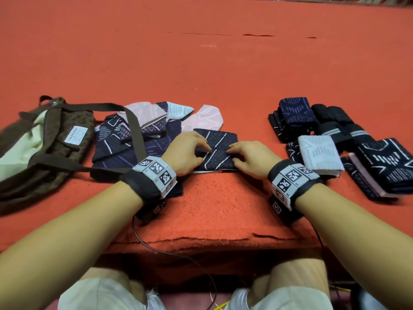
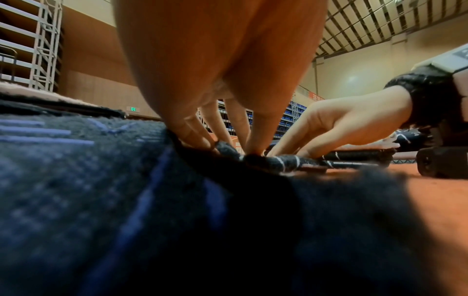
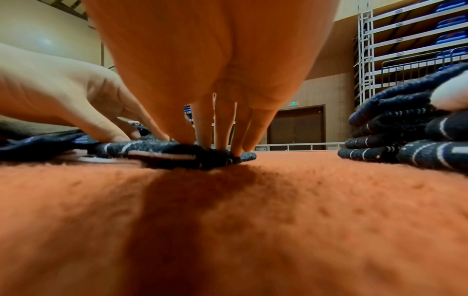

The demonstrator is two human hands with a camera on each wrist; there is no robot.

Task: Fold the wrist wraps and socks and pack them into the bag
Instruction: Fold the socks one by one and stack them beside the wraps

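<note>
A dark navy sock with white lines [image 1: 221, 139] lies folded on the red carpet in front of me. My left hand [image 1: 206, 151] and right hand [image 1: 230, 153] both have their fingertips down on its middle crease, left hand on the left part, right hand on the right. The left wrist view shows the left fingers [image 2: 200, 132] reaching down straight onto the sock [image 2: 283, 161]. My right fingers [image 3: 222, 128] stand straight on the sock [image 3: 157, 152] too. A brown bag [image 1: 55, 139] with a cream lining lies open at the far left.
Unfolded navy, pink and white socks [image 1: 138, 135] are heaped between the bag and my left hand, with the bag's strap [image 1: 134, 130] across them. Folded dark and white pieces [image 1: 335, 142] sit stacked at the right. The carpeted edge [image 1: 201, 240] drops off near my knees.
</note>
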